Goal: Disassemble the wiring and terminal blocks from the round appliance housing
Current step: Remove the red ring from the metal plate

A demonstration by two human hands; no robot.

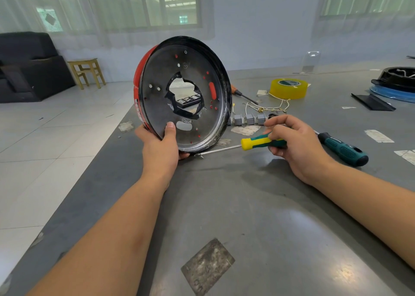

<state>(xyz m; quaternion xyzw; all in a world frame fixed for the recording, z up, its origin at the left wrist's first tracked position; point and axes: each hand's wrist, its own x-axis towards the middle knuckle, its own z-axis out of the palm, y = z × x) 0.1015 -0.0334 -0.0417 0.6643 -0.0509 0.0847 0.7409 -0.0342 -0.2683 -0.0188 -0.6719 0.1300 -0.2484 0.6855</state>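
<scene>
My left hand (162, 143) grips the lower rim of the round appliance housing (157, 71), a red-and-black shell held upright on edge above the table, its inner metal plate with a ragged central hole facing me. My right hand (292, 142) holds a screwdriver with a yellow-and-green handle (258, 142); its shaft points left, with the tip near the housing's bottom edge. Behind the housing lie grey terminal blocks (249, 118) and white wires with brass connectors (267, 108), loose on the table.
A second dark green screwdriver (343, 148) lies right of my hand. A yellow tape roll (288, 88), an orange-handled screwdriver (241, 93), a black strip (372, 102) and a black-and-blue appliance part (395, 82) sit further back. The grey table's (224, 206) left edge drops to tiled floor.
</scene>
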